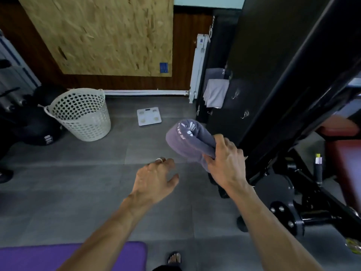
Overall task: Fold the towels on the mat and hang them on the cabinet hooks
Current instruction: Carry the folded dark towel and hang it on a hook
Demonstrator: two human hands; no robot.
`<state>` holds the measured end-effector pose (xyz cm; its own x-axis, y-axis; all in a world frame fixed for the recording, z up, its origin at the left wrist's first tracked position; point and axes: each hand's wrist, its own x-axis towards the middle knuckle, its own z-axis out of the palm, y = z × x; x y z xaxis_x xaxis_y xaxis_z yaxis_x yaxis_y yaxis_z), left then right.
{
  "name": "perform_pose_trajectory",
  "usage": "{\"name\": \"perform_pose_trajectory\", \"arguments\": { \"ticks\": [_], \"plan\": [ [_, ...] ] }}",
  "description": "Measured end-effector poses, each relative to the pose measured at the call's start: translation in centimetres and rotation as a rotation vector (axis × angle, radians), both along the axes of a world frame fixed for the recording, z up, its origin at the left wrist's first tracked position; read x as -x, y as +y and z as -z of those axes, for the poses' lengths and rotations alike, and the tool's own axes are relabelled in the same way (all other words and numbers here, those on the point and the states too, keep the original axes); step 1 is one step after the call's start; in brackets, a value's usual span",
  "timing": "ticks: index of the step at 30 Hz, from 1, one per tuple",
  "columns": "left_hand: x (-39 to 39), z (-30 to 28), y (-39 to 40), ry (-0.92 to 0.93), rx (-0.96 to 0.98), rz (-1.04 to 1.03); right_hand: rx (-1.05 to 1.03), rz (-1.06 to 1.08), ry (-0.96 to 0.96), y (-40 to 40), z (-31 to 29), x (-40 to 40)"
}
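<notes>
We carry the folded grey-purple terry towel (187, 139) in our right hand (224, 163), fingers clamped round its gathered end so the fold stays put, fwd toward the black cabinet (254, 75) w/ metal hooks (245, 114). Left hand (154, 180) hangs free, fingers loose, holding nothing. A pale grey towel (215, 92) hangs there already.

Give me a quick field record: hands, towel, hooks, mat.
right hand: grips folded purple towel, held up before the cabinet
left hand: empty, fingers loosely spread above the floor
hung towels: at least two grey ones on the cabinet side
free hooks: at least two visible
mat: purple, bottom left, visible part bare
basket: white, on the floor, left
</notes>
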<state>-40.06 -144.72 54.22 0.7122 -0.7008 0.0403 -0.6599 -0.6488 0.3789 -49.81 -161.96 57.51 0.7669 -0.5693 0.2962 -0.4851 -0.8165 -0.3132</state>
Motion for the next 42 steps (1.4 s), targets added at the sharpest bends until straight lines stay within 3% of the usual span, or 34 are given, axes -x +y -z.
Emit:
{"name": "perform_pose_trajectory", "arguments": {
  "ticks": [6, 10, 13, 16, 19, 22, 28, 33, 42],
  "plan": [
    [-8.2, -2.6, -8.3, -0.044, 0.328, -0.058, 0.027, -0.017, 0.069, -8.4, 0.5, -4.9],
    [-13.3, -4.0, -14.4, 0.247, 0.149, 0.113, -0.105, -0.136, 0.083, -14.2, 2.3, -8.3],
    [-16.0, -3.7, -18.9, 0.238, 0.06, 0.259, -0.297, -0.245, 0.107, -18.1, 3.4, -10.9],
    [-18.0, -3.3, -22.8, 0.198, 0.074, 0.273, -0.424, -0.178, 0.068, -21.1, 3.9, -12.8],
    [-20.4, -2.4, -26.7, 0.152, 0.067, 0.239, -0.452, -0.149, -0.135, -22.8, 4.2, -14.4],
    [-22.7, -0.9, -30.4, 0.24, 0.079, 0.246, -0.495, -0.104, -0.274, -24.0, 5.0, -16.3],
    [-28.2, 0.4, -38.2, 0.624, 0.058, 0.508, -0.653, 0.166, -0.293, -28.4, 8.3, -20.9],
    [-32.9, 1.6, -45.0, 1.217, -0.175, 0.515, -0.8, 0.497, -0.428, -30.6, 10.2, -23.4],
    [-33.5, 6.0, -55.9, 1.187, -0.472, 0.645, -0.837, 1.059, -0.716, -32.9, 14.6, -26.1]
  ]
}}
